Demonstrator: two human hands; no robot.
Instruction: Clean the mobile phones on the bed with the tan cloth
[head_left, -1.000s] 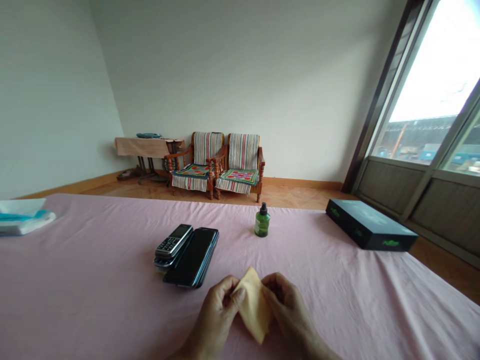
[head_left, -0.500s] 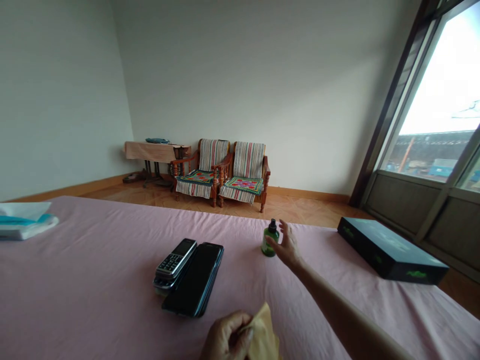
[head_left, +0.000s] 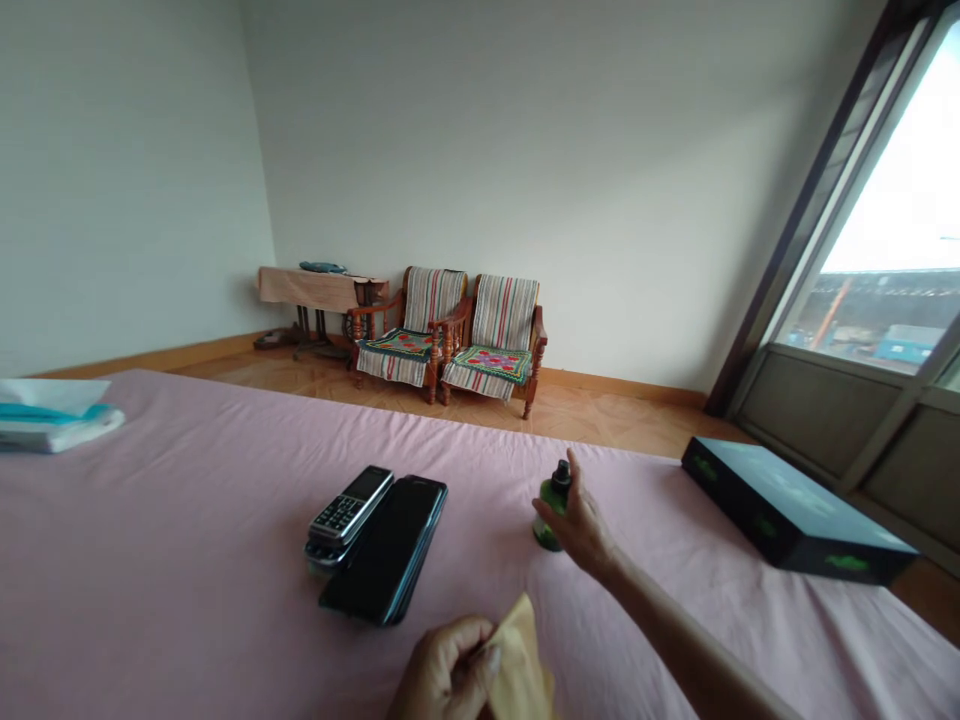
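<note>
My left hand (head_left: 451, 665) is closed at the bottom of the head view. Its thumb and fingers pinch a yellow-tan cloth (head_left: 521, 660), which hangs to the right of them. My right hand (head_left: 581, 525) reaches forward and grips a small green bottle (head_left: 552, 500) with a black pump top. Thumb at the left, fingers on the right, and the bottle leans slightly; its right side is hidden. Left of the bottle lie a keypad phone (head_left: 351, 508), resting on another phone, and beside them a stack of black smartphones (head_left: 390, 550).
A pink sheet (head_left: 225, 480) covers the surface. At the right lies a flat black box (head_left: 795, 510) with green marks; at the far left, a tissue pack (head_left: 60, 420). Beyond the edge stand two wooden armchairs (head_left: 487, 360) and a cloth-covered table (head_left: 311, 288).
My right hand has closed around the green bottle, which has shifted a little towards me and tilted. My left hand keeps its pinch on the cloth. The view has turned slightly.
</note>
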